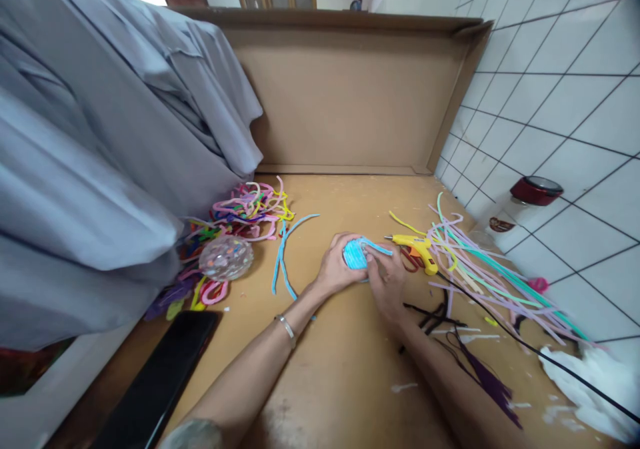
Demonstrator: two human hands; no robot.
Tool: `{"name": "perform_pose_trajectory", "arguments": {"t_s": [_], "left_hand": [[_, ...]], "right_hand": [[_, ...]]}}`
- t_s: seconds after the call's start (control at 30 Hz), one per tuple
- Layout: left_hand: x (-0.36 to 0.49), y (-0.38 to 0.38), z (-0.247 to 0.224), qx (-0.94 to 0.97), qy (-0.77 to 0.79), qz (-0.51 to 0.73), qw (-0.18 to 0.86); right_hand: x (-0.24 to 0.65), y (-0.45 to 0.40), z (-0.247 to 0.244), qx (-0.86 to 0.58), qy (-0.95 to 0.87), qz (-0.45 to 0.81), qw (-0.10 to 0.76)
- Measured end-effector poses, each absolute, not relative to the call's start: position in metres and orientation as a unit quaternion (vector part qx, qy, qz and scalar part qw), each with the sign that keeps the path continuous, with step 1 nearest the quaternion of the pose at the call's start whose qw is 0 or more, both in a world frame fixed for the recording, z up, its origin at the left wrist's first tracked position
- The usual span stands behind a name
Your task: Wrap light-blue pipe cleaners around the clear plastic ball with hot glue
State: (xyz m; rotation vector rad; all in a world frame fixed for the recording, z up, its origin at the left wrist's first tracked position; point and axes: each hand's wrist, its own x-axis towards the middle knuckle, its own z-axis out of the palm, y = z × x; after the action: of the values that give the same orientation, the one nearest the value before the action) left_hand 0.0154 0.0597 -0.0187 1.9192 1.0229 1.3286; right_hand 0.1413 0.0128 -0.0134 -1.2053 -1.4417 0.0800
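Observation:
Near the middle of the table, my left hand (336, 265) is wrapped round a small rounded object covered in blue pipe cleaner (354, 255). My right hand (389, 281) presses its fingers at the object's right side, where a loose blue pipe cleaner end (377, 246) sticks out to the right. It looks pinched between those fingers. Just beyond my right hand lies a yellow glue gun (420, 249), its nozzle pointing left, with orange-handled scissors (411, 259) partly under it. Left of my hands, two loose blue pipe cleaners (281, 255) cross each other on the table.
A tangle of coloured pipe cleaners (250, 209) and a clear ball-like object (226, 257) sit at left, by a black phone (165, 375) and a grey curtain (125, 169). Long pipe cleaners (480, 262), a jar (515, 212) and a black cord (530, 349) are at right. Cardboard (350, 95) stands behind.

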Motion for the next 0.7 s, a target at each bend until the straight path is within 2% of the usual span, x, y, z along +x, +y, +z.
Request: {"name": "perform_pose_trajectory", "arguments": {"t_s": [0.2, 0.7], "left_hand": [[0.0149, 0.0584, -0.0169, 0.730, 0.384, 0.488, 0.285], [0.0131, 0.0576, -0.0184, 0.741, 0.366, 0.496, 0.265]], "right_hand": [[0.1406, 0.0129, -0.0182, -0.499, -0.662, -0.029, 0.558], [0.1410, 0.0137, -0.0215, -0.522, -0.683, -0.023, 0.510]]}}
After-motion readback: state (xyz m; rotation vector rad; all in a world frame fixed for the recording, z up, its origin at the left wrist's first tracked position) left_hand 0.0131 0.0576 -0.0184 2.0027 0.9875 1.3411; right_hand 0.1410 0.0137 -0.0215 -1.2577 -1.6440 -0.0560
